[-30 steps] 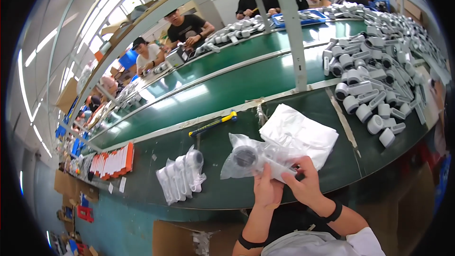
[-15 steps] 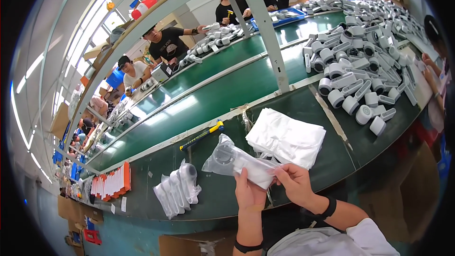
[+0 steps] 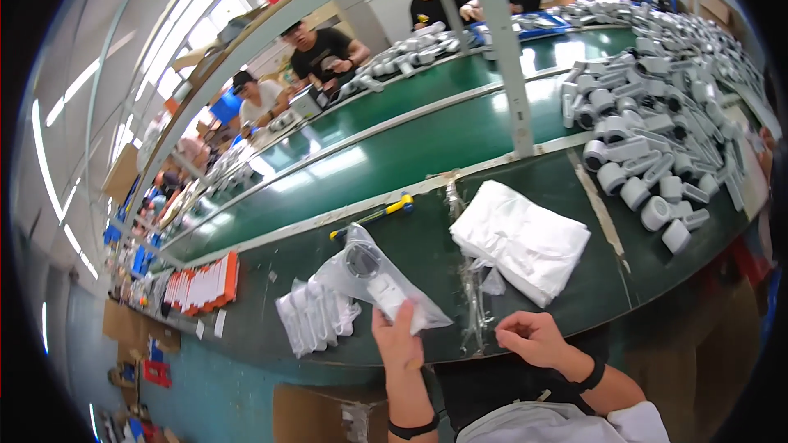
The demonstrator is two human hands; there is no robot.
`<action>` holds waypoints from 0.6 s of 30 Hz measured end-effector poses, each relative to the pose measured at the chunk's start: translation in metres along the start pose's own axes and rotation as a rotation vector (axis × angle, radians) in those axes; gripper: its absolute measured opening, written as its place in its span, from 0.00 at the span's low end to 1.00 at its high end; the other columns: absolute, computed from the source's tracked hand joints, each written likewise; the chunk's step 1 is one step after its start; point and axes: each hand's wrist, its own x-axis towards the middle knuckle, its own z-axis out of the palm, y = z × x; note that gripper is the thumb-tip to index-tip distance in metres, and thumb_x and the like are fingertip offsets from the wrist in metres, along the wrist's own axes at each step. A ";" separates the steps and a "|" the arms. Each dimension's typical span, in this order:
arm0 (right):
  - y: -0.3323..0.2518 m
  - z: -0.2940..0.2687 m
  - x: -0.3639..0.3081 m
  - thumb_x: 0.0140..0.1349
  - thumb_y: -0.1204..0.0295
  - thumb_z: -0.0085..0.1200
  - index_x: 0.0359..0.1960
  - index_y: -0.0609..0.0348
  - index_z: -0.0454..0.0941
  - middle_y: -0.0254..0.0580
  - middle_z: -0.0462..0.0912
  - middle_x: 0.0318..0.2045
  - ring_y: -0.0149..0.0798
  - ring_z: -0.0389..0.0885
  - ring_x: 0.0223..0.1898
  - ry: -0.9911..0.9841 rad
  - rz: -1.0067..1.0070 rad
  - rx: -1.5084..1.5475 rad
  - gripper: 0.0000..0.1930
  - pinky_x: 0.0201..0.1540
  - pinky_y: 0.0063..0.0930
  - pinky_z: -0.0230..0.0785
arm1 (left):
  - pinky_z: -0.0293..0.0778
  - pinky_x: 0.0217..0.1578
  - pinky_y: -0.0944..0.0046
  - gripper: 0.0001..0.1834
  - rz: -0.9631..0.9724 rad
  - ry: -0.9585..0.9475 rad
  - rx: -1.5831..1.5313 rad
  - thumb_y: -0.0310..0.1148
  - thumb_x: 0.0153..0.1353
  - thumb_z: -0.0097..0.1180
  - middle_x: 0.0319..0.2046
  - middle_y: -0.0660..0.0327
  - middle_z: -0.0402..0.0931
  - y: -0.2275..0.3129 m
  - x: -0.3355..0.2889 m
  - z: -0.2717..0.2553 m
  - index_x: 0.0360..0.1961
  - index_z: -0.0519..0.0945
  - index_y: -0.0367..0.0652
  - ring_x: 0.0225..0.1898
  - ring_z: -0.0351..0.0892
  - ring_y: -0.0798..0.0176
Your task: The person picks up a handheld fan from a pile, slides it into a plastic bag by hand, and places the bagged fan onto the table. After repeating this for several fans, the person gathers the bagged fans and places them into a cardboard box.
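Observation:
My left hand (image 3: 400, 343) grips a clear plastic bag (image 3: 427, 312) with a pale handheld device (image 3: 361, 261) inside; its round dark-rimmed head points away from me. The bag's end sticks out loose to the right of my fingers. My right hand (image 3: 529, 338) hovers apart from the bag, near the bench's front edge, fingers curled together and nothing visible in them. Several bagged devices (image 3: 308, 316) lie in a row left of my left hand, partly covered by the held bag. Beyond my right hand rests a stack of white plastic bags (image 3: 521, 238).
A yellow-and-blue hammer (image 3: 386, 215) lies behind the held bag. Loose grey devices are heaped (image 3: 657, 148) at the right. Orange-and-white boxes (image 3: 205, 285) stand at the left. A metal post (image 3: 513, 74) rises by the green conveyor (image 3: 394, 143); several people work across it.
My right hand has let go of the bag and drawn right. My left hand has carried the bagged device left, over the bagged row. The view has shifted too.

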 end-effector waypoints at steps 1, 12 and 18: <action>0.001 -0.006 -0.004 0.61 0.75 0.60 0.37 0.65 0.81 0.32 0.83 0.27 0.20 0.78 0.28 -0.044 0.046 -0.111 0.06 0.31 0.15 0.71 | 0.77 0.37 0.63 0.21 0.103 0.057 0.112 0.23 0.59 0.61 0.42 0.58 0.78 0.005 0.004 -0.018 0.53 0.72 0.36 0.38 0.80 0.63; 0.019 -0.020 0.001 0.59 0.75 0.61 0.35 0.65 0.81 0.33 0.82 0.22 0.20 0.76 0.23 0.011 -0.011 -0.375 0.06 0.26 0.17 0.69 | 0.72 0.43 0.60 0.20 0.478 0.836 1.102 0.30 0.61 0.58 0.42 0.49 0.78 0.124 0.032 -0.231 0.51 0.72 0.27 0.40 0.76 0.57; 0.029 -0.030 -0.003 0.59 0.78 0.60 0.34 0.66 0.81 0.32 0.81 0.22 0.18 0.76 0.23 0.043 -0.052 -0.315 0.04 0.25 0.14 0.68 | 0.70 0.49 0.56 0.23 0.248 0.887 1.164 0.33 0.64 0.53 0.49 0.45 0.76 0.104 0.067 -0.288 0.56 0.71 0.31 0.48 0.76 0.51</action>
